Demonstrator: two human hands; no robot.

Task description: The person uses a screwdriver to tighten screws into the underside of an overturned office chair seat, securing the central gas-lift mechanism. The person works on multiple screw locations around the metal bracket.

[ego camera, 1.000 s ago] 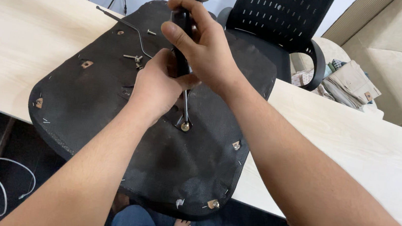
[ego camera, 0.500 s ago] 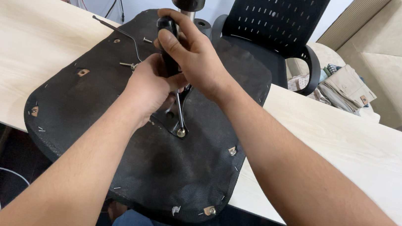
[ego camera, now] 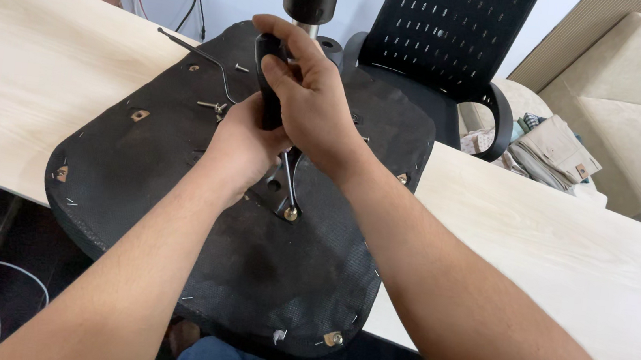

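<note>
Hands: two, both closed on one screwdriver [ego camera: 278,96]. The right hand [ego camera: 309,95] wraps the top of its black handle; the left hand [ego camera: 245,144] grips just below, touching the right.
Screwdriver: one, upright with a slight tilt, its shaft running down to one brass screw [ego camera: 290,213] near the middle of the seat base.
Seat base: one black upturned seat base [ego camera: 177,189], lying on the table, its near edge overhanging the table's front edge.
Loose screws: at least three [ego camera: 213,105] lying on the seat base beyond the left hand.
Corner fittings: four brass ones seen along the rim, one at [ego camera: 332,338].
Lever: one thin bent metal rod [ego camera: 199,52] at the far-left rim.
Table: one pale wooden table [ego camera: 21,85], with bare surface to the left and right of the seat base.
Chair: one black mesh-backed chair [ego camera: 454,43] beyond the table's far edge.
</note>
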